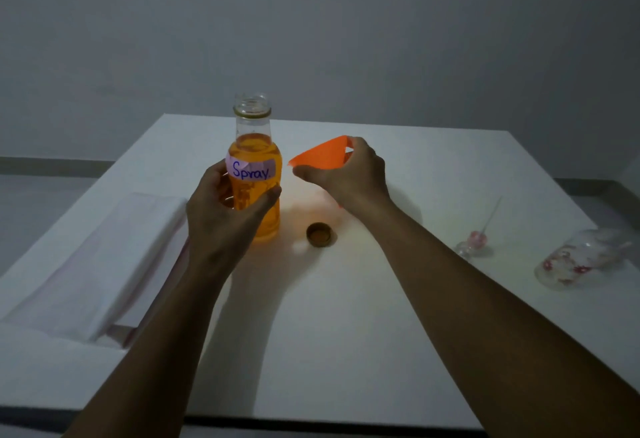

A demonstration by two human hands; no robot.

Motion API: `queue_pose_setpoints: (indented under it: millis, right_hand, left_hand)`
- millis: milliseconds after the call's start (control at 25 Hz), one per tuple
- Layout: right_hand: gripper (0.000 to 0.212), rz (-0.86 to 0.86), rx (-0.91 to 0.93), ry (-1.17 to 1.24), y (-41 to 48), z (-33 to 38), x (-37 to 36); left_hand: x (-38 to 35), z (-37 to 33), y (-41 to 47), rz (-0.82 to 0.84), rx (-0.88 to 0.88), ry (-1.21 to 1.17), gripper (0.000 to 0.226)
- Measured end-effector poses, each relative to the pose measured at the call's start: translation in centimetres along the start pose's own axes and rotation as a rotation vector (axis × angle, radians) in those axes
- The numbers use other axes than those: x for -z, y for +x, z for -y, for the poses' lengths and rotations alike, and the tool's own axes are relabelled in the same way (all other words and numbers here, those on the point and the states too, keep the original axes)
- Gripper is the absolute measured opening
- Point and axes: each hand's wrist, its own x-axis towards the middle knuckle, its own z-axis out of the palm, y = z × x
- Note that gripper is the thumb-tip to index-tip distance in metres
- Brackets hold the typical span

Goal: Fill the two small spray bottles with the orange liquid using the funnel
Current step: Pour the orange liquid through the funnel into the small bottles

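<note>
A clear glass bottle [254, 146] of orange liquid, labelled "Spray.", stands uncapped on the white table [346, 316]. My left hand [221, 205] wraps around its lower body. My right hand [349, 171] holds an orange funnel [318, 155] by its rim, tilted, just right of the bottle; whatever is under the hand is hidden. The bottle's brown cap [319, 234] lies on the table in front. At the far right a small clear spray bottle [575, 261] with red flowers lies on its side, and a spray pump [476, 242] with its tube lies next to it.
A folded white cloth [104, 257] lies along the table's left side. A grey wall rises behind the table. The table's near edge runs along the bottom of the view.
</note>
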Motion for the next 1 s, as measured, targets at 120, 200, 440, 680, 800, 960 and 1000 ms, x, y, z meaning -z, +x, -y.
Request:
queue_pose_setpoints:
  millis: [120, 200, 440, 680, 800, 960, 1000]
  right_hand:
    - [0.101, -0.074, 0.120, 0.088, -2.6, 1.0, 4.1]
    - [0.098, -0.130, 0.187, 0.152, -4.8, 1.4, 7.6]
    - [0.091, -0.254, 0.199, 0.252, -10.6, -1.3, 16.2]
    - [0.099, -0.248, 0.146, 0.333, -12.9, -4.9, 18.0]
    - [0.097, -0.241, 0.163, 0.360, -12.9, -5.6, 17.4]
    - [0.094, -0.262, 0.175, 0.348, -12.3, -6.5, 16.9]
    - [0.093, -0.257, 0.177, 0.344, -12.1, -6.8, 16.8]
  left_hand:
    - [0.6, -1.2, -1.1, 0.028, -0.035, -0.037, 0.070]
    - [0.8, -2.4, -2.1, 0.065, -0.060, -0.065, 0.072]
    - [1.0, -5.6, -5.5, 0.182, -0.097, -0.138, 0.080]
    - [-0.7, -7.0, -7.6, 0.312, -0.112, -0.189, 0.081]
    - [-1.6, -7.1, -7.9, 0.342, -0.127, -0.187, 0.077]
    - [-2.5, -7.1, -7.9, 0.329, -0.128, -0.188, 0.070]
    - [-2.7, -7.1, -7.8, 0.327, -0.130, -0.185, 0.071]
